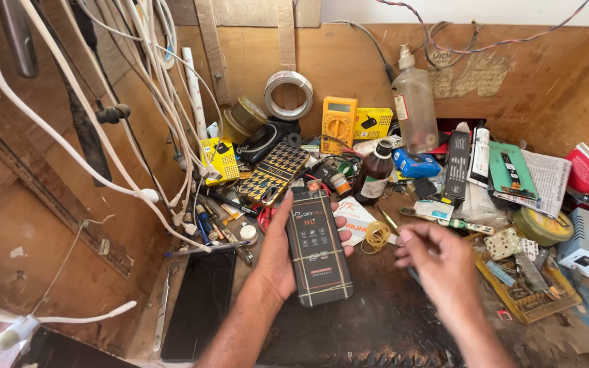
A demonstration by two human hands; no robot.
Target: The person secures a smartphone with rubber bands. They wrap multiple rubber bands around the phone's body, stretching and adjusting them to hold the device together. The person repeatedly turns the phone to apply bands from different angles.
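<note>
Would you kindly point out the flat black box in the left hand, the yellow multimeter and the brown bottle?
flat black box point(318, 249), head view, middle of its front face.
yellow multimeter point(339, 125), head view, its dial.
brown bottle point(374, 177), head view, its glass body.

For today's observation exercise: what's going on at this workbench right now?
A person sits at a cluttered wooden workbench. The left hand holds a flat black phone box bound with rubber bands, upright over the bench. The right hand hovers beside it, fingers curled, holding nothing visible. A yellow multimeter, a brown bottle and a coil of yellow rubber bands lie nearby.
</note>
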